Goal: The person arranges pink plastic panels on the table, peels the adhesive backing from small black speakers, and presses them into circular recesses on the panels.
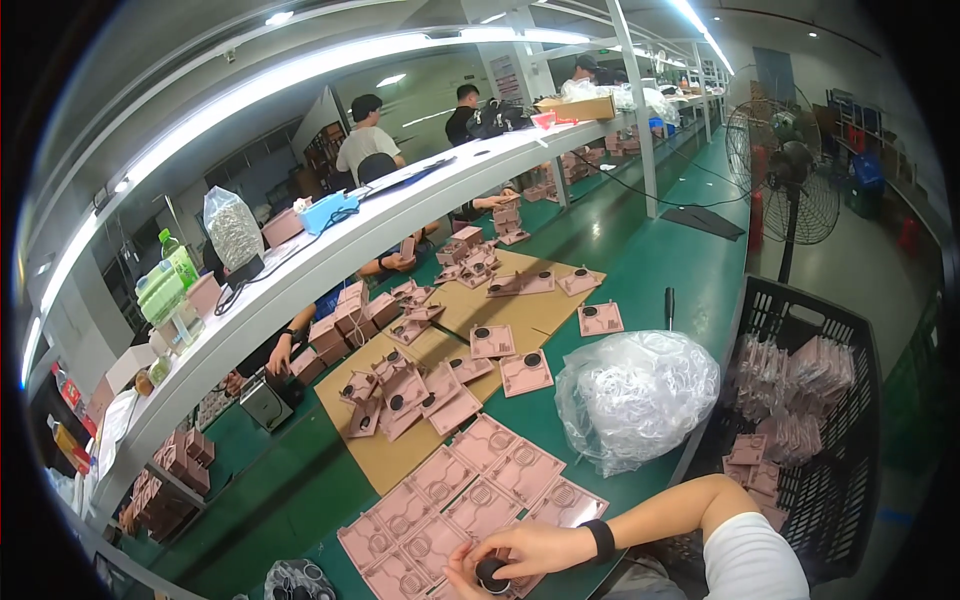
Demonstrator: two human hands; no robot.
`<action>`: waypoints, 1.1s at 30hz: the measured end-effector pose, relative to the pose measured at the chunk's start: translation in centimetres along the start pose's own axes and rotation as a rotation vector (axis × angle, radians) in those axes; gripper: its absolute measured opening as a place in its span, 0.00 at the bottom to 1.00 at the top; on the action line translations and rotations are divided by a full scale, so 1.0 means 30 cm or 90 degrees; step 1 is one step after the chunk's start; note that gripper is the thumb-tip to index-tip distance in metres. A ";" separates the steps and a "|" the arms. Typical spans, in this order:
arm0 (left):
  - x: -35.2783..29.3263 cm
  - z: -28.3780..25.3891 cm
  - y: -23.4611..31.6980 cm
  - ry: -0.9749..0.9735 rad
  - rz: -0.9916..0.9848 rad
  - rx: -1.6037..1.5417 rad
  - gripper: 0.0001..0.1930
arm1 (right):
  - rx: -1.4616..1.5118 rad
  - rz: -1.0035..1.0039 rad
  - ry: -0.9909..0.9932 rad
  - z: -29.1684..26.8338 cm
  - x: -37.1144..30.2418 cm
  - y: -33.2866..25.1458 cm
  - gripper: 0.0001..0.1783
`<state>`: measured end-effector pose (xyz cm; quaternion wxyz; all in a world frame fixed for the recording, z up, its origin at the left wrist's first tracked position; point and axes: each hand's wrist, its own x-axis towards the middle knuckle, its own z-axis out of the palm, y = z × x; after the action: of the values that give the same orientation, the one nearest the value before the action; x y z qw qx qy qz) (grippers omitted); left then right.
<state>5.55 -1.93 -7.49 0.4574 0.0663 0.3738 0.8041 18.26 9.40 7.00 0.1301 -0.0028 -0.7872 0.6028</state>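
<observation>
At the lower edge, my right hand [540, 550] bends its fingers over a black round part [492, 573] and grips it. Only some fingers of my left hand [461, 574] show; they curl against the other side of the same part. Both hands are over the near end of a grid of flat pink panels [438, 515], laid edge to edge on the green table. Circular outlines mark the panels' faces. What lies under my hands is hidden.
Beyond the grid, brown cardboard [362, 453] carries pink panels with black discs [405, 392]. A clear bag of white stuff [637, 400] and a screwdriver [669, 308] lie to its right. A black crate [860, 400] holds bagged pieces. A white shelf [330, 240] overhangs the left; co-workers' hands [283, 352] work beneath.
</observation>
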 end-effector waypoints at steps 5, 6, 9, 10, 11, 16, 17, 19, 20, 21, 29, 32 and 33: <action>-0.040 0.017 0.027 0.022 0.054 0.123 0.35 | -0.129 0.015 -0.027 -0.004 0.001 0.004 0.19; -0.054 0.023 0.034 0.026 0.064 0.150 0.37 | -0.061 0.015 -0.017 -0.003 0.002 0.010 0.20; -0.110 0.048 0.059 0.038 0.095 0.238 0.42 | 0.083 0.008 0.007 0.009 0.003 0.018 0.21; -0.148 0.124 0.086 0.037 0.095 0.248 0.42 | 0.126 -0.001 0.006 0.012 0.001 0.019 0.20; -0.191 0.206 0.114 0.063 0.122 0.254 0.42 | 0.169 -0.011 0.005 0.015 -0.003 0.018 0.19; -0.240 0.318 0.138 0.128 0.175 0.364 0.43 | -0.032 -0.109 0.009 0.003 0.013 0.048 0.16; -0.248 0.322 0.131 0.124 0.187 0.401 0.42 | -0.022 -0.112 0.022 0.007 0.009 0.056 0.16; -0.259 0.328 0.112 0.116 0.210 0.474 0.40 | -0.036 -0.163 0.035 0.035 0.014 0.099 0.14; -0.253 0.327 0.105 0.107 0.222 0.509 0.39 | -0.048 -0.188 0.044 0.041 0.018 0.113 0.14; -0.247 0.326 0.098 0.099 0.234 0.544 0.38 | -0.040 -0.190 0.057 0.042 0.021 0.120 0.14; -0.239 0.279 0.148 0.071 0.346 0.786 0.32 | -0.029 -0.124 -0.091 -0.008 0.004 0.040 0.17; -0.211 0.262 0.151 0.056 0.389 0.847 0.29 | -0.088 -0.129 0.024 -0.006 -0.024 0.030 0.10; -0.196 0.255 0.150 0.050 0.401 0.864 0.28 | -0.089 -0.123 0.024 -0.003 -0.017 0.048 0.10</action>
<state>9.25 -3.79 2.32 0.0504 0.4091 0.7671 0.4916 18.54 9.79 5.56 0.2023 0.0527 -0.8213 0.5308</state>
